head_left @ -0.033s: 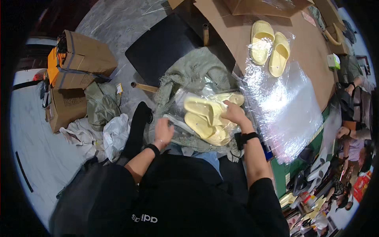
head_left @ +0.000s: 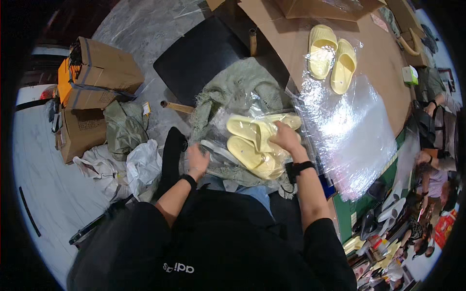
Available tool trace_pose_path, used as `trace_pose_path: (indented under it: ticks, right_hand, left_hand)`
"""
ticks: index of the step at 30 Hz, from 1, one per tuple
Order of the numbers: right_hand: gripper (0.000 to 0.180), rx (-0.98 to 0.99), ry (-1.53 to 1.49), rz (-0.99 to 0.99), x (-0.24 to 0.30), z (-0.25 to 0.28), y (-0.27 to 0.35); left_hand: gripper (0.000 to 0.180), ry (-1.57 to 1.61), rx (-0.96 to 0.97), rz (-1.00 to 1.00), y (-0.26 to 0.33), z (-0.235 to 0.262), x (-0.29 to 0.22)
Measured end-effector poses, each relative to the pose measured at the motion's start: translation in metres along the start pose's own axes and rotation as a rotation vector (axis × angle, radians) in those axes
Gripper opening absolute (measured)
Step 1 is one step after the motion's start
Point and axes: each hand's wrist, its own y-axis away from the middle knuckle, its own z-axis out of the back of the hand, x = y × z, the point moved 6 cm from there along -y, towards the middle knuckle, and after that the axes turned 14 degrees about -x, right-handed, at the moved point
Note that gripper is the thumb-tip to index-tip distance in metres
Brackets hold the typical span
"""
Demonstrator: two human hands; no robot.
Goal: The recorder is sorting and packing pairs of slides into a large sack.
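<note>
Gripping the pale yellow slippers [head_left: 242, 153], the right hand [head_left: 286, 138] closes its fingers over the ribbed strap end of the upper one. The slippers lie in a loose heap in front of the person's body, over a rough olive sack [head_left: 257, 80] and beside the surface [head_left: 383, 72] rather than on it, with clear plastic film [head_left: 253, 95] about them. The left hand [head_left: 198, 159] is near the slippers, on their left, its fingers half bent next to the film — whether it pinches the plastic or is free, I cannot tell.

Judging by their thick, moulded look, the slippers should be light and springy, soft enough to give under a squeeze and hard to break. The film (shiny, creased and seemingly thin) is likely the slippery part, apt to slide over the smooth footbeds and tear if tugged. The broad strap offers the surest hold; the heel ends look flatter and less secure — better pinched across both faces.

On the surface, a second yellow pair [head_left: 322, 38] lies just beyond a glossy spread of clear plastic sheets [head_left: 359, 121].
</note>
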Motion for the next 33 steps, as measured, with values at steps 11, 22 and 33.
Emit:
trace_pose_path:
  ticks: [11, 22, 33]
  right_hand:
    - [0.051, -0.284, -0.229, 0.179, 0.030, 0.007, 0.040]
    - [0.051, 0.026, 0.177, -0.005, 0.035, -0.121, 0.028]
    - [0.064, -0.784, 0.021, -0.552, -0.094, -0.059, 0.090]
  left_hand:
    - [0.038, 0.357, 0.025, 0.513, 0.007, -0.044, 0.004]
    - [0.031, 0.340, -0.003, 0.278, 0.027, 0.110, -0.030]
    - [0.049, -0.038, -0.062, -0.758, -0.122, 0.036, -0.202]
